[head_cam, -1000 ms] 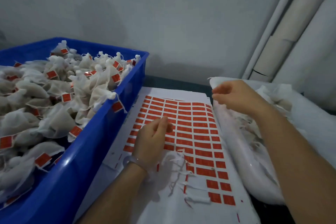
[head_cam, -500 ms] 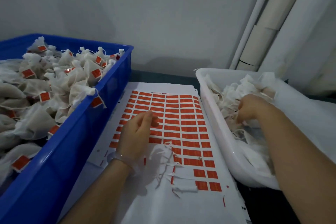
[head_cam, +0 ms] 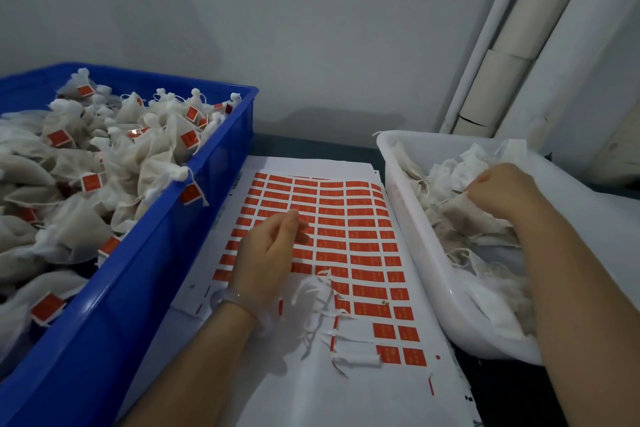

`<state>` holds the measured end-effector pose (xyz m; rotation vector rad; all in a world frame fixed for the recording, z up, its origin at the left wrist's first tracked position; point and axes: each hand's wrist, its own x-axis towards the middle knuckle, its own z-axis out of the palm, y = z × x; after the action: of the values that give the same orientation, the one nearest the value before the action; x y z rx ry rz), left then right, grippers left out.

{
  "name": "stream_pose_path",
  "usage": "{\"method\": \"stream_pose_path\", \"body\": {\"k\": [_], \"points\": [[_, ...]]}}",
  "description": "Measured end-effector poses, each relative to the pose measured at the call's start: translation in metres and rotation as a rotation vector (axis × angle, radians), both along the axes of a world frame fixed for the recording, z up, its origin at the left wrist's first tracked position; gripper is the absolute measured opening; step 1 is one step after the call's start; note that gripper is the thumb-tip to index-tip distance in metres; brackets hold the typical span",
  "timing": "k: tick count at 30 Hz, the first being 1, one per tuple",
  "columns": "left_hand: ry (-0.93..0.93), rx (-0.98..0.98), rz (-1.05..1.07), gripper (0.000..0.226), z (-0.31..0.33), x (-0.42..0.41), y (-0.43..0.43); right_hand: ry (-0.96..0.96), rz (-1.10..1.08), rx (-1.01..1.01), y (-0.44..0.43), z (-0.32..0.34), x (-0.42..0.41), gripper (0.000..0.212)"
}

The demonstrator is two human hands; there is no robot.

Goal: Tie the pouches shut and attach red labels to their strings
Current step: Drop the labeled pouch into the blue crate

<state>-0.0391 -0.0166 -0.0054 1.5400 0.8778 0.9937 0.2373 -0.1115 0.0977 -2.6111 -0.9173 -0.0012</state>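
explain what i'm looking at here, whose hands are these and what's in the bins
One camera, worn on a person's head, looks down at their two bare hands; there is no machine. On the left a blue crate holds tied pouches with red labels. In the middle lies a sheet of more labels, with white scraps on it. On the right a white tub holds unlabelled pouches. The left hand hovers over the sheet, fingers loosely curled; whether it holds a label I cannot tell. The right hand is in the tub, gripping a pouch.
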Motion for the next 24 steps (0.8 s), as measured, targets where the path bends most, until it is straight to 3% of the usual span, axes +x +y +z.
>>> {"method": "stream_pose_path", "body": {"k": [4, 8, 11, 15, 17, 21, 24], "points": [[0.0, -0.002, -0.001, 0.048, -0.001, 0.0, -0.001, 0.189, 0.099, 0.153, -0.006, 0.005, -0.012, 0.02], [-0.002, -0.016, 0.013, 0.052, -0.002, 0.0, 0.001, 0.209, 0.134, 0.235, -0.004, 0.007, -0.015, 0.021], [0.011, -0.014, 0.013, 0.052, -0.002, -0.001, 0.0, 0.251, 0.132, 0.162, -0.001, 0.001, -0.013, 0.02], [0.014, -0.006, 0.014, 0.048, 0.001, -0.001, 0.0, 0.32, 0.245, -0.134, 0.002, -0.008, -0.018, 0.007], [0.017, -0.003, 0.012, 0.047, 0.002, -0.002, -0.001, 0.377, 0.274, -0.228, 0.002, -0.01, -0.017, 0.012], [0.037, 0.004, 0.011, 0.045, 0.002, -0.001, -0.002, 0.528, 0.252, -0.153, -0.002, -0.008, -0.01, 0.008], [0.049, 0.006, 0.03, 0.047, 0.003, -0.002, -0.003, 0.56, 0.091, -0.009, -0.007, -0.001, 0.008, 0.015]]}}
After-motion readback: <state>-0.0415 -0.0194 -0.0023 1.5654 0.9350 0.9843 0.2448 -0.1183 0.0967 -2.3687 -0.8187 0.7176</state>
